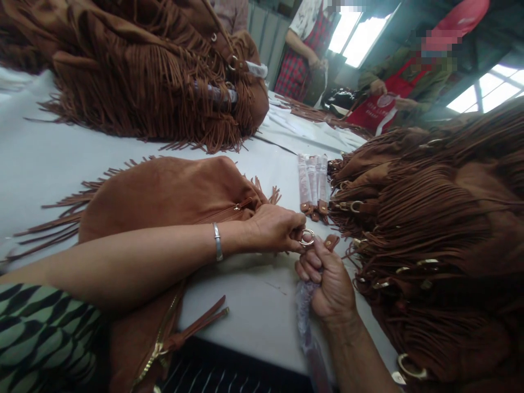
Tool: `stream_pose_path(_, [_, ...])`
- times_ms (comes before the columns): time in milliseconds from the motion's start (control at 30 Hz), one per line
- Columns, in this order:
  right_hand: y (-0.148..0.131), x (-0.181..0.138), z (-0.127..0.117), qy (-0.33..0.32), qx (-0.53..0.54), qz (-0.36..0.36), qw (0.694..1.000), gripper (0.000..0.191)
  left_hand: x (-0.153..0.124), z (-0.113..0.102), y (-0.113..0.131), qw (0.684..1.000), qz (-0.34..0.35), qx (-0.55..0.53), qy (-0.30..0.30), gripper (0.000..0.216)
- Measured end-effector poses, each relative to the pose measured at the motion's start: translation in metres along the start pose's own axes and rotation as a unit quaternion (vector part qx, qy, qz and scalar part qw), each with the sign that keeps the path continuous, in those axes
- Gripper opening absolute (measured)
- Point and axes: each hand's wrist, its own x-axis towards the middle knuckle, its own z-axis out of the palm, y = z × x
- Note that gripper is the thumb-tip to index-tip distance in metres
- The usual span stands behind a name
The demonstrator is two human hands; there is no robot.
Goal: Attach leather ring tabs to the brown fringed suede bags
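A brown suede fringed bag (pixel 172 188) lies on the white table with its zipper partly showing. My left hand (pixel 278 225) reaches across it, fingers pinched on a metal ring (pixel 307 237) at the bag's right end. Close beside it, my right hand (pixel 329 278) is closed around a brown strap (pixel 331 241) whose snap end sticks up past the fingers. Below that hand, the strap's plastic-wrapped length (pixel 306 322) hangs down. The strap end and the ring are close together; whether they are joined I cannot tell.
Several plastic-wrapped straps (pixel 313 183) lie beyond my hands. Fringed bags are piled on the right (pixel 413 207) and at the back left (pixel 155 82). An open brass zipper (pixel 158 349) shows near my lap. Two people (pixel 305 52) work across the table.
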Motion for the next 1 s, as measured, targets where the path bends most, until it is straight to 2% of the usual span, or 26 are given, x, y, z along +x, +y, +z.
stream_pose_path(100, [-0.001, 0.003, 0.000, -0.013, 0.001, 0.045, 0.999, 0.028, -0.003, -0.002, 0.001, 0.999, 0.022, -0.004, -0.030, 0.025])
stream_pose_path(167, [-0.007, 0.006, -0.002, -0.047, -0.018, 0.108, 0.993, 0.030, -0.005, -0.003, 0.000, 0.997, 0.064, -0.012, -0.043, 0.026])
stream_pose_path(233, [-0.013, 0.008, -0.005, -0.081, -0.027, 0.143, 0.986, 0.028, -0.006, -0.004, 0.000, 0.996, 0.075, -0.026, -0.034, 0.026])
stream_pose_path(367, [-0.017, 0.006, -0.005, -0.110, 0.020, 0.093, 0.989, 0.020, -0.004, -0.009, 0.002, 0.999, -0.009, -0.053, -0.010, 0.029])
stream_pose_path(433, [-0.015, 0.004, -0.005, -0.117, 0.024, 0.072, 0.990, 0.017, -0.004, -0.011, 0.003, 0.998, -0.025, -0.051, -0.014, 0.031])
stream_pose_path(600, [-0.017, 0.006, -0.008, -0.120, -0.027, 0.091, 0.988, 0.020, -0.006, -0.006, 0.001, 0.999, 0.027, -0.027, -0.016, 0.029])
stream_pose_path(700, [-0.027, 0.016, -0.014, -0.167, -0.054, 0.155, 0.972, 0.020, -0.008, 0.000, -0.002, 0.996, 0.078, -0.047, 0.000, 0.033])
stream_pose_path(833, [-0.042, 0.033, -0.021, -0.225, -0.127, 0.241, 0.935, 0.023, -0.009, 0.004, -0.006, 0.989, 0.141, -0.040, 0.031, 0.034])
stream_pose_path(900, [-0.048, 0.036, -0.025, -0.213, -0.162, 0.237, 0.934, 0.025, -0.009, 0.004, -0.009, 0.987, 0.149, -0.047, 0.044, 0.031])
stream_pose_path(1000, [-0.056, 0.034, -0.036, -0.169, -0.204, 0.178, 0.948, 0.037, -0.007, 0.005, -0.012, 0.987, 0.125, -0.090, 0.055, 0.039])
